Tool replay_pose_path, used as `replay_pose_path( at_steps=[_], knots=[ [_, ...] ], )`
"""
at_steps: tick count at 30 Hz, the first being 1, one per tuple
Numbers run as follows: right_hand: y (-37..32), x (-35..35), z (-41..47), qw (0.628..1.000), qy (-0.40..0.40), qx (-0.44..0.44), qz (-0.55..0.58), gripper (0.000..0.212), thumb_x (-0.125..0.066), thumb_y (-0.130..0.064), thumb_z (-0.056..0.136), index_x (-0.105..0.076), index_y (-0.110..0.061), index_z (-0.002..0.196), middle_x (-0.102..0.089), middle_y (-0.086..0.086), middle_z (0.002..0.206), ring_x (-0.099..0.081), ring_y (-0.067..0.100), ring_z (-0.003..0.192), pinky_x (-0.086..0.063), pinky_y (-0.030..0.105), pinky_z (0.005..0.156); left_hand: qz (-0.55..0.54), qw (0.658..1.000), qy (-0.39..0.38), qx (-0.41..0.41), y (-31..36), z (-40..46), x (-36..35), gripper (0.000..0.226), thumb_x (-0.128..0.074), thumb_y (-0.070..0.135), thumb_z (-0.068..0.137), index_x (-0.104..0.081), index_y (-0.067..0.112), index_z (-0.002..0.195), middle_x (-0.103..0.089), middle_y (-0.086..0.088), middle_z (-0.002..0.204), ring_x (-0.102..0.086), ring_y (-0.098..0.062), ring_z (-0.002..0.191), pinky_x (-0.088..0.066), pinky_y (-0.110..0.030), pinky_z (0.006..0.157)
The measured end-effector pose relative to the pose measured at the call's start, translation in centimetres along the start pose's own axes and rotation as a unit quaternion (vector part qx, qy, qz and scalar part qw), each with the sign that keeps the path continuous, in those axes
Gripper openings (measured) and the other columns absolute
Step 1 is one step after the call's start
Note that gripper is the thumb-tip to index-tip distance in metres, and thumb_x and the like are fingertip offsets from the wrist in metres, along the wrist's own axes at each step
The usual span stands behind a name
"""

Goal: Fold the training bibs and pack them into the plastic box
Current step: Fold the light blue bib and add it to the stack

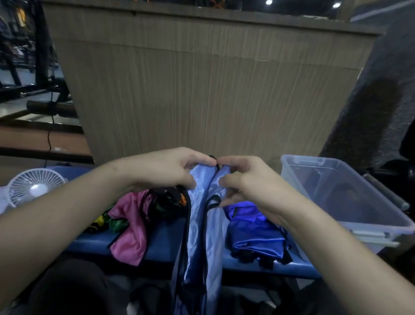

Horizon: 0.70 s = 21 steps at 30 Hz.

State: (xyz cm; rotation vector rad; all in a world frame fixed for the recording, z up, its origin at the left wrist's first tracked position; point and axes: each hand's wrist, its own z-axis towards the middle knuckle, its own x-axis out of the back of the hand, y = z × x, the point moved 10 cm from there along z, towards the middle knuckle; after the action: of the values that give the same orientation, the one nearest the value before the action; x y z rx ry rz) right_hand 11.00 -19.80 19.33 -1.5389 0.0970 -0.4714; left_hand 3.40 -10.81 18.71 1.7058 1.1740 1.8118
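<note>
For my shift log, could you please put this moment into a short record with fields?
left hand: left hand pinches the top of the light blue bib
right hand: right hand pinches the same bib's top
bib: hangs down past the blue bench
unfolded pile: pink bib, dark blue bib
box: plastic box at right, contents unclear
other: white fan at left

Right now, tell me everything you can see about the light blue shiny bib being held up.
The light blue shiny bib is satiny fabric with black trim and hangs lengthwise, gathered into two side-by-side panels. The left hand and right hand pinch its top edge close together. Its lower part drops past the front edge of the blue bench toward the person's lap.
</note>
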Motion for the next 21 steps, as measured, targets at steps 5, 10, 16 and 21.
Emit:
replay_pose_path(
  at_steps=[5,10,16,21],
  knots=[
    [0.2,-0.4,-0.1,0.999,0.005,0.011,0.048,0.032,-0.045,0.011,0.093,-0.064,-0.003,0.114,-0.058,0.030,0.101,-0.074,0.037,0.084,-0.062,0.043,0.080,-0.034,0.998,0.035,-0.032,0.4,0.3,-0.2,0.048,-0.057,-0.003,0.094,-0.060,0.031,0.128,-0.073,0.024,0.092,-0.063,0.001,0.082,-0.050,-0.015,0.067],
    [0.7,-0.9,0.2,0.993,0.000,-0.002,0.122,0.045,-0.042,0.010,0.096,-0.042,0.005,0.141,-0.063,0.019,0.104,-0.073,0.029,0.082,-0.062,0.046,0.079,0.002,0.996,0.059,-0.066,1.8,-0.2,-0.3,0.027,-0.067,0.043,0.086,-0.061,0.048,0.112,-0.067,0.032,0.114,-0.058,0.014,0.113,-0.040,-0.006,0.094],
    [1.4,-0.2,0.3,0.993,0.017,0.002,0.115,0.055,-0.043,0.011,0.096,-0.032,-0.006,0.147,-0.065,0.024,0.118,-0.075,0.034,0.085,-0.062,0.038,0.065,0.060,0.990,0.101,-0.082,1.1,0.0,0.4,0.056,-0.062,-0.003,0.089,-0.057,0.023,0.139,-0.064,0.015,0.131,-0.056,0.009,0.120,-0.044,-0.023,0.107],
    [2.2,0.7,0.5,0.998,0.052,0.026,0.020,0.049,-0.064,0.000,0.092,-0.044,-0.012,0.136,-0.067,0.016,0.096,-0.073,0.029,0.070,-0.059,0.039,0.055,0.028,0.996,0.059,-0.066,0.5,-0.1,0.6,0.066,-0.049,-0.018,0.086,-0.061,0.027,0.133,-0.070,0.014,0.123,-0.067,-0.003,0.102,-0.048,-0.014,0.082]
  ],
)
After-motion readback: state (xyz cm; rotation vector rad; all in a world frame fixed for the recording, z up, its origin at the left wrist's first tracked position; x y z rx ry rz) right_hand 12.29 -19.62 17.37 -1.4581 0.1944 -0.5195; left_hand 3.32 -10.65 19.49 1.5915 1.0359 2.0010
